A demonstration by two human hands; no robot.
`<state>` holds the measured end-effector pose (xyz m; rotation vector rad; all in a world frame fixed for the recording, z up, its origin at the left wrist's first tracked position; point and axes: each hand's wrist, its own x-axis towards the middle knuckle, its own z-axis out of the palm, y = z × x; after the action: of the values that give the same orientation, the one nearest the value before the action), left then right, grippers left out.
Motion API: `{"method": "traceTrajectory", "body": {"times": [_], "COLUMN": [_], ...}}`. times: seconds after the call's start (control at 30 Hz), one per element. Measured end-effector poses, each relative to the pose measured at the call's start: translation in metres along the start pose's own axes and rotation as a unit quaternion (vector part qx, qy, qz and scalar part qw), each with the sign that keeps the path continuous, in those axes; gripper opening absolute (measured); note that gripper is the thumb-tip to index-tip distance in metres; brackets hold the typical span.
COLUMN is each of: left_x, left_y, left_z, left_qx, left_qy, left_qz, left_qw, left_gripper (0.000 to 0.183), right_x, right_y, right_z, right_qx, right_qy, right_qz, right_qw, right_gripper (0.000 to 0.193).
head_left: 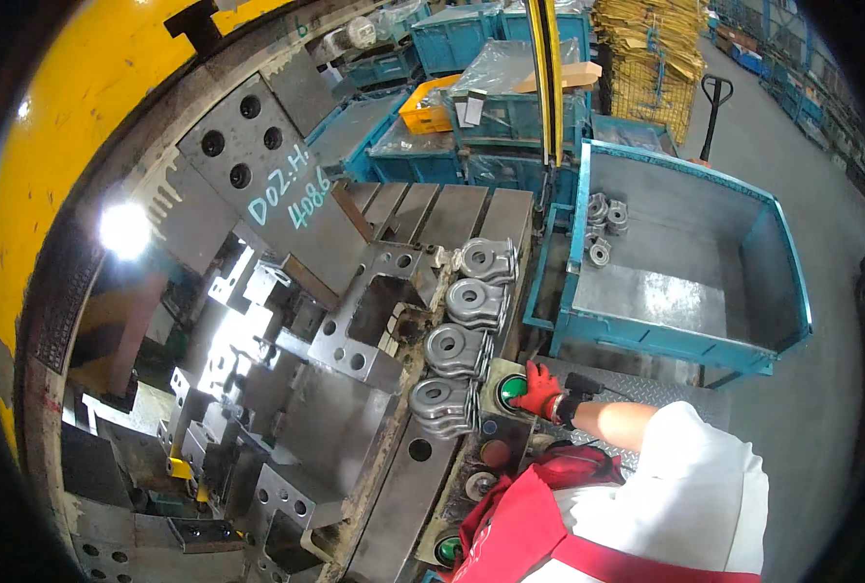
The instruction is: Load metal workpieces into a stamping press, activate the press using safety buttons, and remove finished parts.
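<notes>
My right hand [537, 390], in a red glove, rests against a round green push button [512, 391] on the control box, its fingers extended and nothing gripped. A dark band circles that wrist, below a white sleeve. My left hand does not show; the red apron [520, 530] covers the lower part of the picture. A second green button [448, 551] sits at the near end of the control box [496, 428]. Just left of the box, several stacks of grey metal brackets with ring-shaped ends [455, 351] line the press bed's edge.
The press's steel die blocks [345, 321] fill the left, under a yellow frame [83, 78] and a bright lamp [124, 230]. To the right stands a blue metal bin [685, 340] holding a few brackets [603, 225]. Behind are blue crates [452, 39] and a pallet-jack handle [712, 117].
</notes>
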<state>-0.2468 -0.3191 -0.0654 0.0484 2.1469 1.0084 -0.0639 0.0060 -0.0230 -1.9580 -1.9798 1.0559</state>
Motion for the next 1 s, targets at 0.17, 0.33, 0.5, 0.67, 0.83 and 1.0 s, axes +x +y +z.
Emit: {"method": "traceTrajectory", "body": {"times": [0.17,0.33,0.5,0.67,0.83,1.0], "left_x": [0.003,0.004,0.003,0.002,-0.006,-0.029], "left_y": [0.004,0.003,0.002,-0.002,-0.017,-0.049], "left_z": [0.0,-0.001,-0.006,-0.01,-0.025,-0.046], "left_qx": [0.002,0.006,0.01,0.011,0.002,-0.001], "left_qy": [0.004,0.004,0.01,0.018,0.042,0.078], "left_qz": [-0.002,-0.007,-0.01,-0.012,-0.017,-0.02], "left_qw": [1.0,1.0,1.0,1.0,0.999,0.997], "left_gripper": [0.083,0.084,0.085,0.086,0.087,0.088], "right_x": [0.001,-0.002,-0.002,0.0,-0.006,0.0], "right_y": [-0.001,-0.002,-0.002,0.002,-0.008,-0.006], "right_z": [-0.005,-0.006,-0.007,-0.006,-0.014,-0.004], "right_qx": [0.002,-0.003,-0.017,-0.017,-0.018,0.005], "right_qy": [-0.005,-0.009,-0.012,-0.004,-0.014,-0.011], "right_qz": [-0.003,0.0,0.0,-0.012,-0.012,-0.027], "right_qw": [1.0,1.0,1.0,1.0,1.0,1.0], "right_gripper": [0.108,0.11,0.109,0.108,0.108,0.107]}}
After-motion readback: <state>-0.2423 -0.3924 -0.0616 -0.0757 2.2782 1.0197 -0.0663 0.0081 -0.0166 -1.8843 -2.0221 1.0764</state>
